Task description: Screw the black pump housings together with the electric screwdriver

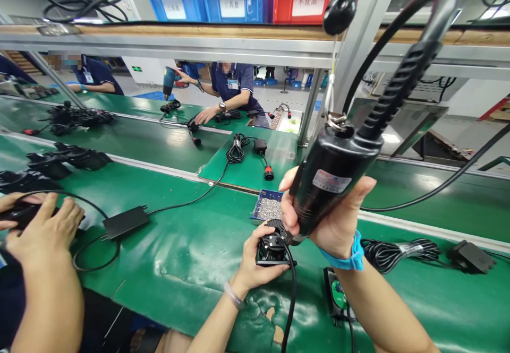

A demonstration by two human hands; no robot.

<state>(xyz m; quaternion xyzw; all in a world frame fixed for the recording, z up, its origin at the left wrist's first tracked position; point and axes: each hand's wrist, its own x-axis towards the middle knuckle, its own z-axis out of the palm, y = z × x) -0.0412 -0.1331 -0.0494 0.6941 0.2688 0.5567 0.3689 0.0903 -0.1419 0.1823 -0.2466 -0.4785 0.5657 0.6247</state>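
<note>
My right hand (332,220) is wrapped round a black electric screwdriver (338,167) that hangs from above on a thick ribbed cable. Its tip points down onto a small round black lamp unit (271,247). My left hand (255,260) grips that unit from the left and holds it on the green belt (179,252). A black cable runs from the unit down toward me. A blue wristband sits on my right wrist.
A small blue tray of screws (268,207) lies just behind the unit. A co-worker's hands (40,225) on the left hold a black part beside a flat black driver box (125,221). Coiled cable and adapter (402,252) lie right. Other workers sit across the line; bins stand above.
</note>
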